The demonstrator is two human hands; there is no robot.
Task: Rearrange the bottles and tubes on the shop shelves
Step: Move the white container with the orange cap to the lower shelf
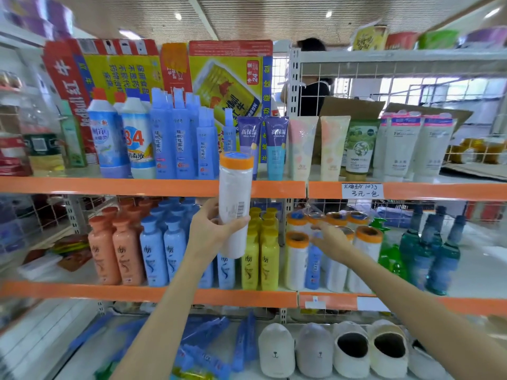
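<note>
1. While your left hand (212, 229) grips a white roll with an orange cap (235, 204), holding it upright in front of the orange edge of the upper shelf (109, 186), that one piece is off the shelves and not yet placed.
2. Your right hand (330, 239) reaches into the group of matching orange-capped rolls (367, 256) on the middle shelf (164, 294); it is blurred, so I cannot tell whether its fingers are spread or closing on something.
3. Judging by the rows, much looks orderly already: peach bottles (115, 250), blue bottles (164, 250) and yellow bottles (260, 253) stand grouped by colour, and the tubes (318, 146) on the upper shelf stand in a line.
4. What seems left: the orange-capped group looks loose, with a small blue bottle (313, 266) standing among the rolls, probably out of place.
5. You likely need to settle the held roll with its kind, or on the upper shelf; which is intended is not clear.
</note>
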